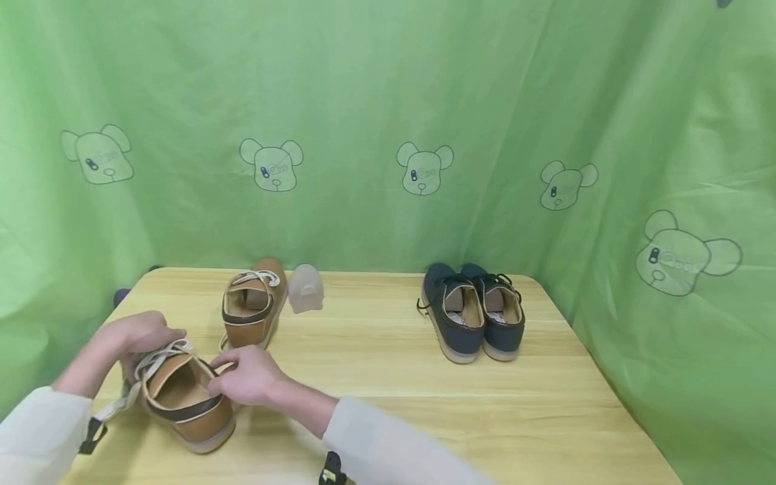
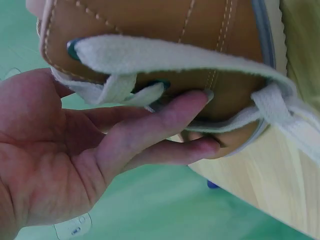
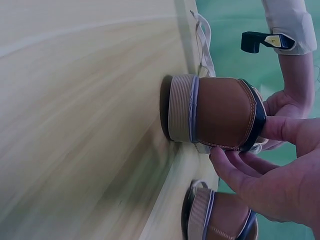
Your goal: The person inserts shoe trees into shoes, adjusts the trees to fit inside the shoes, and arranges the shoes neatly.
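Note:
A brown lace-up shoe with pale laces and a dark collar is held at the front left of the table. Around its front and lace side, my left hand grips it; in the left wrist view the left hand's fingers lie against the leather below a white lace. My right hand pinches the collar edge near the heel, with the thumb on the rim in the right wrist view. Behind stands a second brown shoe, beside a pale, rounded, shoe-shaped piece.
A pair of dark navy lace-up shoes stands at the right rear of the wooden table. Green curtains with bear-head drawings hang behind and along both sides. A small dark-blue thing shows past the left table edge.

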The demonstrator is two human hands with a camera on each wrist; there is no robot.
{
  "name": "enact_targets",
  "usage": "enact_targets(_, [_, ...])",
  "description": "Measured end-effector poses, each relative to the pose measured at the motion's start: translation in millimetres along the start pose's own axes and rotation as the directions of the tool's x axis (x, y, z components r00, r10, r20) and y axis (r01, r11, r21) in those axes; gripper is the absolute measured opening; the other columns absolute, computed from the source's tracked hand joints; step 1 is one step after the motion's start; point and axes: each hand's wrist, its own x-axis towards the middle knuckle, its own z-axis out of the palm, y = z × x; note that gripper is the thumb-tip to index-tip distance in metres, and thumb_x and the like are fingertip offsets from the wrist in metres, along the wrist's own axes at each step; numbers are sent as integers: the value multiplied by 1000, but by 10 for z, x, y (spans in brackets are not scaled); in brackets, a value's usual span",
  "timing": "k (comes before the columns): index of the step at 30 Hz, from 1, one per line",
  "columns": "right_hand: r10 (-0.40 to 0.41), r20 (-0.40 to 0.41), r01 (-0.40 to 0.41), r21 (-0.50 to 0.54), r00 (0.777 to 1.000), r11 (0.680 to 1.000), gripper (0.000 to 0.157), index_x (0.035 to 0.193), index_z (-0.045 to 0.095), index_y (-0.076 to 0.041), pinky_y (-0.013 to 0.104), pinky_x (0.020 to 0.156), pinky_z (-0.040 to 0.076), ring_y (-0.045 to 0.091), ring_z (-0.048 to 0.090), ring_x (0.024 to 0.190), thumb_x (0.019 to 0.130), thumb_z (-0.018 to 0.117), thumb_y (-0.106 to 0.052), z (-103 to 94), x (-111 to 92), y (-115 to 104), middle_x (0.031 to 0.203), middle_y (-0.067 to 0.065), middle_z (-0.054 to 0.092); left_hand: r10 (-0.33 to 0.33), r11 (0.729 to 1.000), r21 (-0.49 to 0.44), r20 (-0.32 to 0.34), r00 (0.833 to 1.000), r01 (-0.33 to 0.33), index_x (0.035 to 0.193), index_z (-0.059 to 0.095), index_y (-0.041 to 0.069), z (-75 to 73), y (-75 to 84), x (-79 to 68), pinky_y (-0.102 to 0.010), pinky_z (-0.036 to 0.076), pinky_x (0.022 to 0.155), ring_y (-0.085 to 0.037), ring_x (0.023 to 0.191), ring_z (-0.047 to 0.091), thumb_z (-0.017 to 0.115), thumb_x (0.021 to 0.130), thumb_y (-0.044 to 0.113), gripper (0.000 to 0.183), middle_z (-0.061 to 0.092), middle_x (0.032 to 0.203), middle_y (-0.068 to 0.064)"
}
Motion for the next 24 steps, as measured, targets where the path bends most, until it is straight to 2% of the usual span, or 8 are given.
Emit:
enact_targets(4, [-2,0,2,11,1000,1000,39,112,77,-26,21,68,52,4,65,74,75,79,-15,-100,-24,55,90,-9,76,20,1000,-13,-18,1000,-20,93,54,-12,34,96,73,-46,61,55,-33,63,69,42,103,28,42,56,82,-19])
enact_targets(9, [-4,-19,5,31,1000,1000,42,116,75,-21,20,67,52,4,66,73,75,77,-12,-171,-63,99,85,-5,75,65,997,-46,-45,997,-67,102,56,-17,66,169,130,-45,61,54,-29,67,68,42,104,26,45,57,81,-18])
enact_targets(17, [28,-29,-27,33,999,999,41,114,72,-16,21,73,53,6,67,78,74,79,-9,-227,-105,125,92,-1,76,126,988,-76,-84,989,-132,114,60,-16,133,174,121,-39,60,59,-23,72,64,44,106,28,48,62,84,-14])
enact_targets(20, [36,-28,-35,45,999,998,42,114,72,-15,21,69,52,6,65,75,73,80,-9,-231,-99,121,90,-1,74,159,981,-106,-55,986,-164,128,58,-13,125,117,56,-39,60,68,-23,86,64,43,107,31,51,66,100,-18])
enact_targets(22, [41,-25,-40,43,999,998,42,114,71,-15,21,67,52,6,64,74,73,81,-9,-230,-89,111,88,-2,73,179,976,-120,-23,984,-180,137,48,-16,114,72,-13,-43,61,76,-34,100,65,41,109,35,59,63,117,-29])
enact_targets(24, [46,-20,-45,27,999,999,43,114,71,-15,21,68,52,5,63,73,73,82,-10,-235,-79,98,87,-3,72,190,975,-118,16,982,-187,144,36,-19,106,24,-97,-50,60,83,-46,112,61,37,110,40,69,51,133,-40])
